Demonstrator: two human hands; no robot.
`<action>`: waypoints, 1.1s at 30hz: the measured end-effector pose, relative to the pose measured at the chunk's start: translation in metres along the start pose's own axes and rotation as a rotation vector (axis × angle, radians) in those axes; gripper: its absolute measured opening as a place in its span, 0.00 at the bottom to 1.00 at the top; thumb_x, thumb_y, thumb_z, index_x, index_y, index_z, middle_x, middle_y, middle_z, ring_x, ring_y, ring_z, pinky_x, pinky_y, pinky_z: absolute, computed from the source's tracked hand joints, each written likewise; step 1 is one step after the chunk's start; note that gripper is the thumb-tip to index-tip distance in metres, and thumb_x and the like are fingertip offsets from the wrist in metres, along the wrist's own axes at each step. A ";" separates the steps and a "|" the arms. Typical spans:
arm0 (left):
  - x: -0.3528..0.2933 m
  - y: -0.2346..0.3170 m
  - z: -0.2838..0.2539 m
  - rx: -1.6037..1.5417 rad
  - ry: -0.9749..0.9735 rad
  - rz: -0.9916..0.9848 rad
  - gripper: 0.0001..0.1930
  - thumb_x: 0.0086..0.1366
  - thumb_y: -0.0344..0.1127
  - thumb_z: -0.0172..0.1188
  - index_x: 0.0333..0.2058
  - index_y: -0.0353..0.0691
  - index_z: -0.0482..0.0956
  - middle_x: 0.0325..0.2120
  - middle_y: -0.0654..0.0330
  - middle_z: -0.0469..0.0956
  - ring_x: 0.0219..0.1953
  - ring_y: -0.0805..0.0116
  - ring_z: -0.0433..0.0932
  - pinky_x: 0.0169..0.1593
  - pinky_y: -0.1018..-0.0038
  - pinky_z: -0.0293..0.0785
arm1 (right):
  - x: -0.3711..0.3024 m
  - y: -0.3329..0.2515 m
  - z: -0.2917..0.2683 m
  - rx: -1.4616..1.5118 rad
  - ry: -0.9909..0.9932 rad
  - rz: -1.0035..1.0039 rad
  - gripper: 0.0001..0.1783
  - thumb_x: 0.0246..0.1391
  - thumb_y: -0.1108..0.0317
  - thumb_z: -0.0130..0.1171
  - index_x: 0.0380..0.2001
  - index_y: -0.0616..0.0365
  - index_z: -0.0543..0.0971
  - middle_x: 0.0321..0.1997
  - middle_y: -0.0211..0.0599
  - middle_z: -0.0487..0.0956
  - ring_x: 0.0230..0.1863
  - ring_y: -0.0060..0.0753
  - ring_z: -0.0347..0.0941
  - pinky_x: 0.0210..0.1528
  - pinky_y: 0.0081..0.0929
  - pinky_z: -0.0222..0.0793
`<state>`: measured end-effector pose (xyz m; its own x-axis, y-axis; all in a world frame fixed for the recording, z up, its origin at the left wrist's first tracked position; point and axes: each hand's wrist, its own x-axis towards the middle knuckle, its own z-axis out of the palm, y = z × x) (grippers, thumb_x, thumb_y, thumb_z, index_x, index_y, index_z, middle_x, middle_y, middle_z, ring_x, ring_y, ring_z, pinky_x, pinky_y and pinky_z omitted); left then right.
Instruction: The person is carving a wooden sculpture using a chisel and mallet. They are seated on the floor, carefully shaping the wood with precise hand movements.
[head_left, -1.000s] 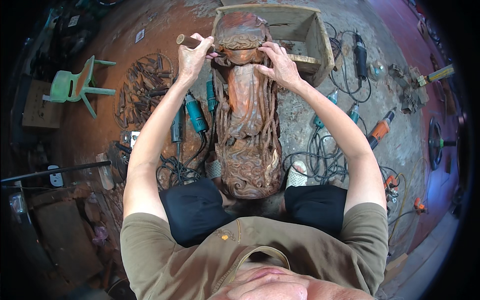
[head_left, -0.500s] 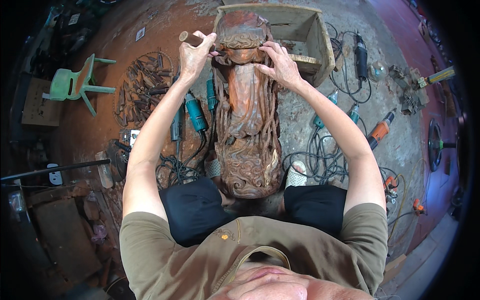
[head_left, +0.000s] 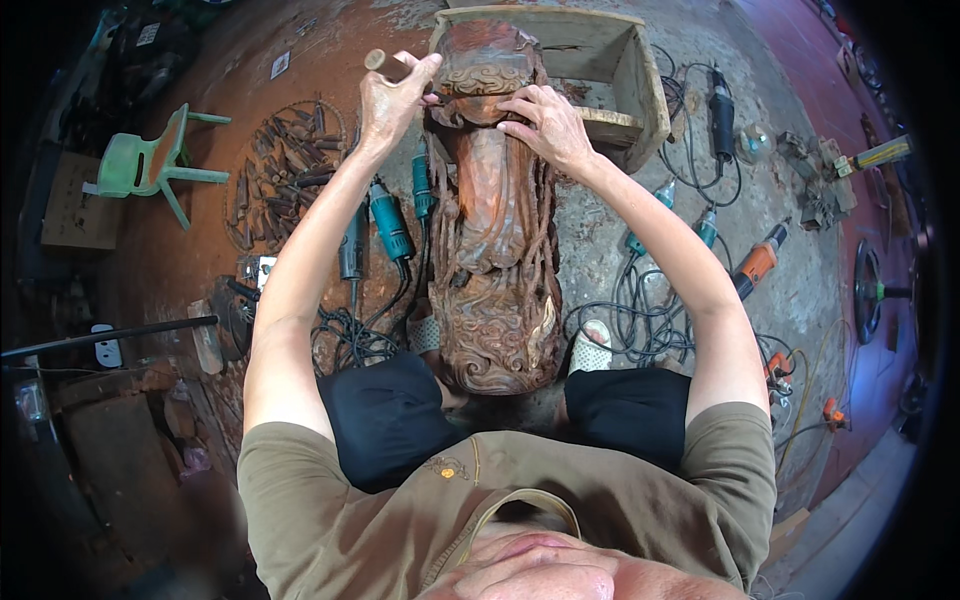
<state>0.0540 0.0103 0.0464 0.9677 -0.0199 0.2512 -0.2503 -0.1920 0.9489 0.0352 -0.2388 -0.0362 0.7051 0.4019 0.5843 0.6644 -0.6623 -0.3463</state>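
A long reddish-brown wood carving [head_left: 492,215], with swirling relief and root-like strands, lies lengthwise between my legs. Its far end rests at a wooden box. My left hand [head_left: 390,108] is closed around a carving chisel [head_left: 384,63] at the carving's left side. The round handle end sticks out past my thumb, and the blade tip is hard to make out. On the upper part of the carving, beside a banded section, lies my right hand [head_left: 553,128], its fingers bent and its thumb apart. I see nothing held in it.
Several dark-handled chisels lie heaped [head_left: 290,170] at left near a green chair [head_left: 145,165]. Teal power grinders [head_left: 391,225] with tangled cords flank the carving. The weathered wooden box [head_left: 640,90] stands behind it. An orange power tool [head_left: 762,260] lies at right.
My right hand has slid left and inward over the carving. My left hand and the chisel have shifted slightly, with the handle tilting more upright.
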 end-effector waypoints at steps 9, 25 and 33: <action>-0.014 0.017 0.002 0.022 -0.062 -0.032 0.18 0.67 0.45 0.68 0.23 0.40 0.77 0.19 0.67 0.76 0.23 0.79 0.79 0.27 0.79 0.78 | 0.001 0.005 0.000 0.015 -0.009 0.048 0.14 0.54 0.58 0.67 0.42 0.48 0.85 0.42 0.32 0.78 0.49 0.40 0.73 0.53 0.39 0.69; -0.007 0.005 -0.010 -0.096 -0.090 -0.021 0.14 0.68 0.40 0.66 0.26 0.38 0.78 0.26 0.62 0.80 0.25 0.72 0.82 0.31 0.77 0.78 | 0.003 0.008 0.001 0.008 0.007 -0.014 0.13 0.55 0.57 0.66 0.41 0.48 0.85 0.41 0.32 0.78 0.48 0.39 0.73 0.52 0.38 0.69; -0.010 -0.005 -0.003 0.027 -0.171 0.009 0.14 0.69 0.39 0.64 0.26 0.38 0.76 0.27 0.65 0.79 0.27 0.76 0.80 0.33 0.76 0.79 | 0.001 0.006 0.001 0.013 0.000 0.004 0.13 0.55 0.58 0.66 0.42 0.47 0.85 0.41 0.30 0.78 0.48 0.38 0.73 0.53 0.38 0.68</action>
<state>0.0453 0.0148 0.0402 0.9568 -0.1878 0.2218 -0.2608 -0.2176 0.9406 0.0401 -0.2418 -0.0391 0.7077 0.3993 0.5829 0.6649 -0.6554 -0.3582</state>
